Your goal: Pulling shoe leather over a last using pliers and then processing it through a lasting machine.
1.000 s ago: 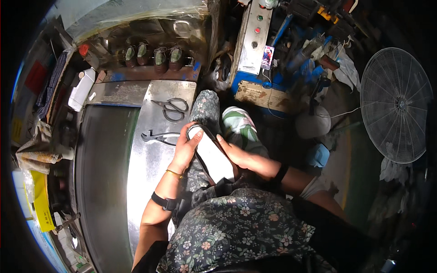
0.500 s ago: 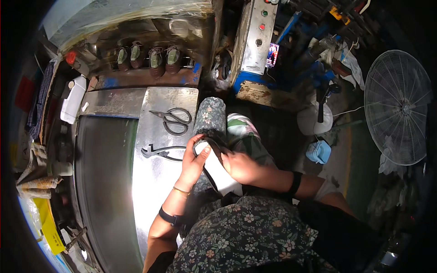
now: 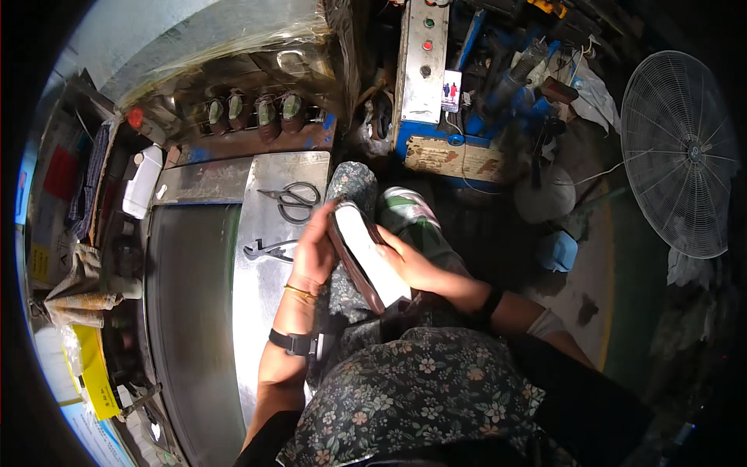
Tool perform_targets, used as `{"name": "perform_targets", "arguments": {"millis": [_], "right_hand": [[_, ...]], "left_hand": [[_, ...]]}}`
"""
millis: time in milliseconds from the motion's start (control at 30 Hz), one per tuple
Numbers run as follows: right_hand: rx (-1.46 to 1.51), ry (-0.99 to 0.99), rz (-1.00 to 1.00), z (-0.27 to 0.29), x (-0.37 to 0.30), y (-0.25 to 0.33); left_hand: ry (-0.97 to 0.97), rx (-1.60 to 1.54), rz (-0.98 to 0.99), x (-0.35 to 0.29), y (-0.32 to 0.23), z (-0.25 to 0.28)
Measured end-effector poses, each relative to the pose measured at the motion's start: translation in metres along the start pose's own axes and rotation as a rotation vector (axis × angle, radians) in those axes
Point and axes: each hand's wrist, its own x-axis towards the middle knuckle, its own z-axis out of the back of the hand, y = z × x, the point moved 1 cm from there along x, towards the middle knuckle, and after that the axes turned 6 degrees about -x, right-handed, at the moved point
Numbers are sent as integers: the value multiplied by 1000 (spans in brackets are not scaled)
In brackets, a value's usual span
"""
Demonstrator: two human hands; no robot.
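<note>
Across my lap lies a brown shoe upper, its long white underside turned up and the brown material standing round its edge. My left hand grips it along the left side near the far end, fingers partly hidden behind it. On the other side my right hand holds the shoe upper, thumb on the white underside and fingers against the brown edge. Close by my left hand, dark pincers lie on a metal plate, their handles partly covered by that hand. Beyond them rest black-handled scissors.
Several brown-and-green shoes stand on a shelf at the back left. A dark conveyor belt runs left of the metal plate. A control box stands ahead with a phone beside it. At right are a large fan and a blue bin.
The shoe upper has turned so more of its white underside and brown edge show. My left hand has shifted to its side, and my right hand has moved down along it. The view has shifted slightly.
</note>
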Motion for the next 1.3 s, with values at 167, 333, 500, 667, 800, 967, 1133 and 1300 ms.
{"name": "perform_targets", "arguments": {"millis": [167,333,500,667,800,967,1133,1300], "right_hand": [[-422,-46,11,-33,15,37],[-421,-78,-23,-54,12,53],[-384,-176,78,-58,10,40],[-364,-279,249,-56,2,23],[-275,-100,386,-46,22,36],[269,198,163,-41,51,86],[-97,221,308,-8,6,98],[511,-15,76,64,-35,78]], "left_hand": [[-662,1128,-7,-17,-6,-8],[-375,1768,31,-21,-37,-11],[-212,1341,-81,-51,-13,1],[-404,1130,-632,-64,26,17],[-384,-30,-82,-63,18,17],[-356,-310,-13,-39,-42,-4],[-325,-132,-225,-47,-40,-48],[9,426,-106,-72,-10,-66]]}}
